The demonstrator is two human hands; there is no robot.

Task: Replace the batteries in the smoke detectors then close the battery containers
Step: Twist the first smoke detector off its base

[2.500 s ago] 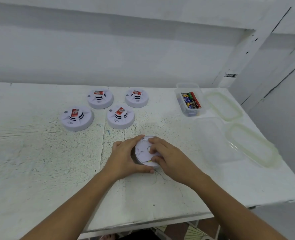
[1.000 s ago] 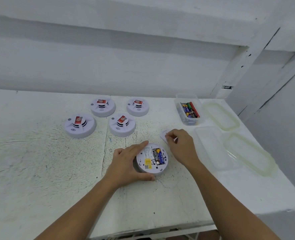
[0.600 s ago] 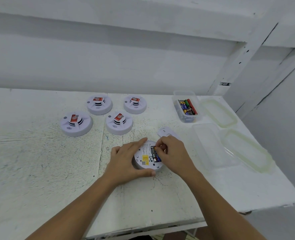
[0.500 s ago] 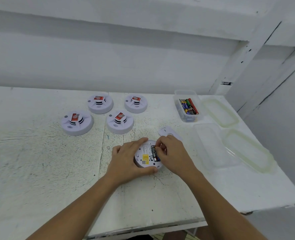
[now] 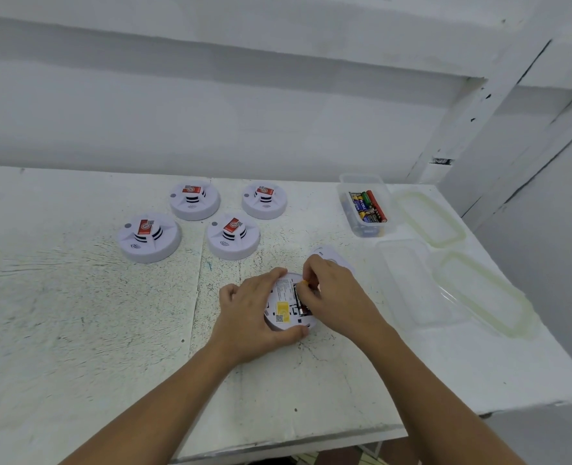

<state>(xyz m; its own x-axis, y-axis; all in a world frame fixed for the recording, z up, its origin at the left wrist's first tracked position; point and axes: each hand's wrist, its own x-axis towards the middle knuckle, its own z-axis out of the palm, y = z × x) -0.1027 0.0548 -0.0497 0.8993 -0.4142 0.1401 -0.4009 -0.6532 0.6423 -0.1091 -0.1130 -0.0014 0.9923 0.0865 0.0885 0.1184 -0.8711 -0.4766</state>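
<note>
Your right hand is now tilting a pinched battery up, no longer flat in the upturned smoke detector your left hand is gripping, five o'clock from the nearest other detector; spring pressure could be flicking it loose.

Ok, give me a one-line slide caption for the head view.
Left hand steadies an upturned smoke detector while the right hand pinches a battery seated in it.
</note>
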